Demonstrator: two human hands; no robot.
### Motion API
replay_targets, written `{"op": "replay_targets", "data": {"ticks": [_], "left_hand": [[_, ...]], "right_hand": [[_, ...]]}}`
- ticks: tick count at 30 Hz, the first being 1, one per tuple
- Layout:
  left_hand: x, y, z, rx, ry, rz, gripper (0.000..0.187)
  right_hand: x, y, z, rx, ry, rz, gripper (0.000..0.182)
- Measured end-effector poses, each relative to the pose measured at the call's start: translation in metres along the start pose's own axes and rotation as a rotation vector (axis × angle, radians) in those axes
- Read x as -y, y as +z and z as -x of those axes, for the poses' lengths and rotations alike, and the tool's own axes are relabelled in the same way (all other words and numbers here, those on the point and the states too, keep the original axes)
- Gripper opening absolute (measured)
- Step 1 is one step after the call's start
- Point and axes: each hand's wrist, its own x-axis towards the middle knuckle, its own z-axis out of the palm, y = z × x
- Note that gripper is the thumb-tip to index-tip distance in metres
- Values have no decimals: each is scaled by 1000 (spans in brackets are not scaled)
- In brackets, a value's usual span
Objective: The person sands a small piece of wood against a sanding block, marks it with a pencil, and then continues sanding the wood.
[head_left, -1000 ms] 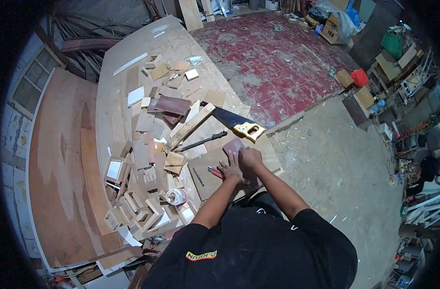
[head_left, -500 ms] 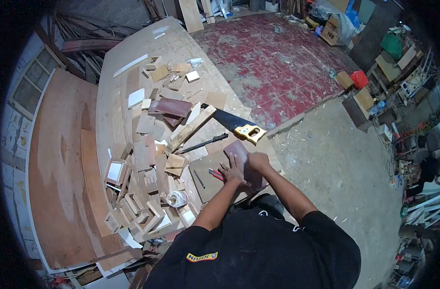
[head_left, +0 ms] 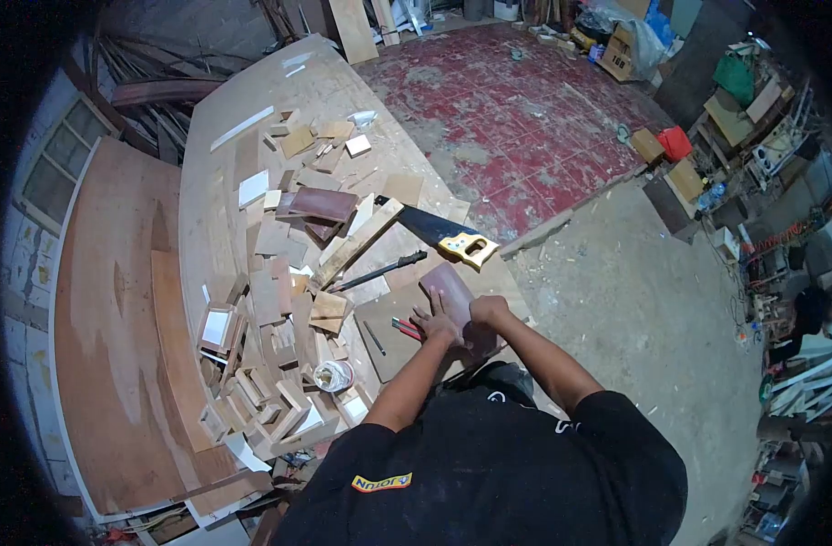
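Note:
A reddish-brown board (head_left: 446,278) lies at the table's near corner, close to my body. My left hand (head_left: 441,318) rests on it with fingers spread, pressing it down. At the board's right side, my right hand (head_left: 489,311) is closed in a fist against the edge. What it grips, if anything, is hidden. Just left of my left hand lie a red-handled tool (head_left: 407,328) and a thin dark pencil-like stick (head_left: 375,338). A handsaw (head_left: 461,244) with a yellow handle lies beyond the board, beside a long black tool (head_left: 380,271).
Wood offcuts and small frames cover the worktable (head_left: 211,187). A white tub (head_left: 333,376) stands near its front edge. Large plywood sheets (head_left: 106,318) lean at left. A raised red floor (head_left: 516,127) lies ahead. At far right is a person (head_left: 809,320) among stacked materials.
My right hand has slid slightly toward my body along the board's edge. My left hand stays on the board. The whole view has shifted a little.

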Motion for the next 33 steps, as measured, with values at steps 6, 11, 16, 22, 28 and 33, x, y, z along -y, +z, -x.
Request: {"op": "replay_targets", "data": {"ticks": [6, 11, 16, 22, 28, 33], "left_hand": [[-1, -15, 16, 9, 22, 13, 145], [-1, -20, 16, 22, 23, -14, 145], [-4, -18, 14, 33, 5, -35, 140], [-6, -12, 4, 84, -57, -73, 135], [-6, -15, 1, 127, -65, -92, 133], [-10, -9, -2, 84, -86, -137, 141]], "right_hand": [[10, -2, -33, -453, -66, -88, 21], [8, 22, -17, -431, -53, -174, 25], [0, 10, 9, -168, -44, -59, 24], [15, 8, -14, -238, -40, -64, 23], [23, 32, -20, -505, 4, -175, 20], [5, 19, 1, -104, -87, 15, 27]]}}
